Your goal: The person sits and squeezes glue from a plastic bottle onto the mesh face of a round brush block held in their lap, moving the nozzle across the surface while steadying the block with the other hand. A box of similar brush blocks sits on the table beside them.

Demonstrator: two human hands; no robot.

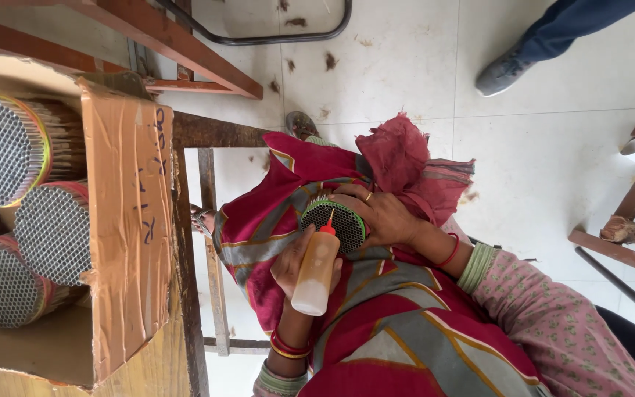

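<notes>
Two hands worked over the lap, which was covered by a red patterned cloth (273, 213). The left hand (290, 266) was closed around an amber squeeze bottle (314, 276), its red nozzle tipped up against the perforated face of a round tube bundle (341, 224). The right hand (385, 215) was curled firmly over the far side of that bundle, fingers wrapped around the green rim, holding the face toward the camera. The bundle sat just above the lap, between both hands. Judged from the nozzle contact, the step in hand was dosing liquid into the tube openings. The next move would call for a steady grip on the bundle and a controlled squeeze, with the nozzle shifted across the face. Similar bundles (1, 147) lay stacked in a cardboard box (126, 220) to the left. Another person's shoe (501, 72) stood well apart on the tiled floor (406, 66).
</notes>
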